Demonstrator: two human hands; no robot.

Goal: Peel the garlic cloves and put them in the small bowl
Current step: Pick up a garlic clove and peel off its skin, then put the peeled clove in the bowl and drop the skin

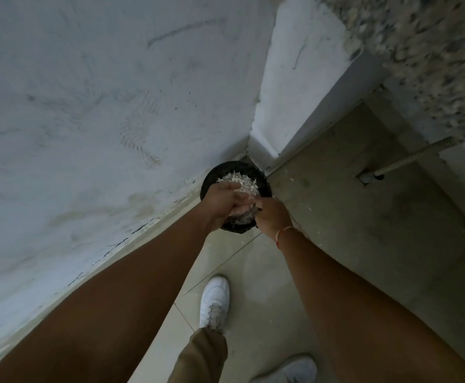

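both hands over black bin (209,178) of garlic skins (238,179) in floor corner. left hand (221,200) curled round a papery wad; right hand (271,217) grip unclear. skins light, brittle: gather loosely.

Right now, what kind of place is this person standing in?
Probably a bare utility corner of a home, maybe near a kitchen: whitewashed wall, tiled floor, and a black bin of garlic skins.
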